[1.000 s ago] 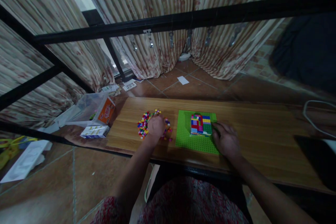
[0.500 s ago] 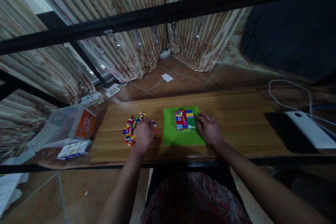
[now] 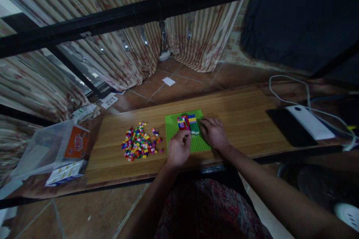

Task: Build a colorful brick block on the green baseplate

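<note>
A green studded baseplate (image 3: 202,145) lies on the wooden board, bearing a low rectangular build of coloured toy bricks (image 3: 192,118). My left hand (image 3: 178,151) is over the plate's front left part, thumb and forefinger pinched at the build's near edge. Whatever is between those fingertips is too small to make out. On the plate's right edge rests my right hand (image 3: 214,133), its fingers curled against the rim beside the build. Left of the plate, a loose pile of small coloured bricks (image 3: 138,142) is spread on the board.
The wooden board (image 3: 241,119) spans the table. At its left stand a clear plastic bin (image 3: 42,147) with an orange label and a white box (image 3: 66,173). To the right lie a black flat item (image 3: 288,127), a white device (image 3: 310,122) and a white cable (image 3: 307,89).
My left hand has moved right from the brick pile to the build on the baseplate. My right hand stays at the plate's right edge. The camera view has shifted and tilted slightly.
</note>
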Motion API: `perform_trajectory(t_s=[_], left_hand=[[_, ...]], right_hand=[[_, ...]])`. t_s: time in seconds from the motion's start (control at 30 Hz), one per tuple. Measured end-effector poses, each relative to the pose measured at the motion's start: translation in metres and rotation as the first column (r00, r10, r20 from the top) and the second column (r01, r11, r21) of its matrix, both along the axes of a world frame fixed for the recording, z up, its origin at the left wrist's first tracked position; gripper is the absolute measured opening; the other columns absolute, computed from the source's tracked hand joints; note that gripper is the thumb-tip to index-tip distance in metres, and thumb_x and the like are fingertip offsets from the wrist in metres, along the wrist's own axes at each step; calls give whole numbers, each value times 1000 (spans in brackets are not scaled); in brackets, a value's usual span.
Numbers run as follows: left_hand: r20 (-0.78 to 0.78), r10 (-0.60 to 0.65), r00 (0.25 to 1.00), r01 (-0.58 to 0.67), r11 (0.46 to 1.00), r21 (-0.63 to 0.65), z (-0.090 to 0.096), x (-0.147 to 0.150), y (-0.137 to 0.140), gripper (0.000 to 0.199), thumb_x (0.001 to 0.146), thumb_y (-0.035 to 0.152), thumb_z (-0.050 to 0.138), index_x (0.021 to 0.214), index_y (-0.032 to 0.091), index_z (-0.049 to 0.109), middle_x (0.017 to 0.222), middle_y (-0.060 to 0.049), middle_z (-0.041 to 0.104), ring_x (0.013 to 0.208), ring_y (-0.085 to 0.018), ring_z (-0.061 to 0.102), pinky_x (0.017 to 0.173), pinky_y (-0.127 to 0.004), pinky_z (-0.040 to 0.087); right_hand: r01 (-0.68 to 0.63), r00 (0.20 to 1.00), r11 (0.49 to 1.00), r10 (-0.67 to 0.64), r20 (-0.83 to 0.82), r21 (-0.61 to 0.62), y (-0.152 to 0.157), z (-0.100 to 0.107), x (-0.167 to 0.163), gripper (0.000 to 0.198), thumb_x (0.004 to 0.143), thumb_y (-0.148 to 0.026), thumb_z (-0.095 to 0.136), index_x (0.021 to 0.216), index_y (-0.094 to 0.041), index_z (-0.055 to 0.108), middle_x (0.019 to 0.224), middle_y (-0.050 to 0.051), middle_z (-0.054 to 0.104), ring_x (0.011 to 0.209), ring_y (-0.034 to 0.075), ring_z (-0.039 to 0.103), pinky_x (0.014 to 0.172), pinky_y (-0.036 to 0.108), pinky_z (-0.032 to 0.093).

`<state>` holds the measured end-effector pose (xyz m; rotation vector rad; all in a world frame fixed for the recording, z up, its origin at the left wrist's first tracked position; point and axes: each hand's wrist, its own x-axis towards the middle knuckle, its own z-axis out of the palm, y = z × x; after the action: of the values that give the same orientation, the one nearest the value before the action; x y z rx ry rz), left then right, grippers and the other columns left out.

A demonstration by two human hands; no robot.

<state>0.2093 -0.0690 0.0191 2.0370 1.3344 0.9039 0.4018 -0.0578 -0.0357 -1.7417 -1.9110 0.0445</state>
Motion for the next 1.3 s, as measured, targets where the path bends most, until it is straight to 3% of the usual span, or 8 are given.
perform_trajectory(t_s=[0.13, 0.4, 0.7, 1.3], left_hand=[[-164, -26, 986, 45, 993, 109, -4, 10, 6, 17, 91, 21, 52, 105, 21, 61, 100, -4, 71, 90, -16, 65, 82, -31, 51], [-356, -54, 933, 161, 947, 278, -14, 16, 14, 17, 94, 24, 48, 89, 21, 64, 84, -3, 68, 82, -16, 61, 79, -31, 46], [-406, -14, 914, 172, 919, 355, -18, 15, 12, 24, 96, 24, 43, 86, 20, 65, 81, -4, 67, 79, -17, 58, 76, -32, 42], [-371, 40, 928, 152, 868, 473, -25, 18, 12, 16, 93, 25, 50, 90, 19, 64, 85, -5, 67, 82, -17, 60, 78, -32, 42]], right_hand=[[2, 1000, 1000, -2, 1, 1, 1, 1, 0, 33, 91, -28, 46, 118, -19, 64, 122, 11, 62, 110, 27, 52, 95, 43, 39], [-7, 1000, 1000, 7, -7, -3, 1, -1, 1, 34, 91, -28, 47, 119, -19, 63, 124, 12, 61, 112, 28, 51, 94, 43, 39], [-5, 1000, 1000, 5, 2, 6, 0, 0, 1, 32, 91, -28, 47, 117, -19, 64, 123, 11, 62, 110, 28, 52, 93, 42, 40], [4, 1000, 1000, -4, 8, -4, 1, -1, 0, 33, 91, -27, 47, 118, -18, 64, 123, 12, 62, 109, 28, 52, 94, 43, 40]])
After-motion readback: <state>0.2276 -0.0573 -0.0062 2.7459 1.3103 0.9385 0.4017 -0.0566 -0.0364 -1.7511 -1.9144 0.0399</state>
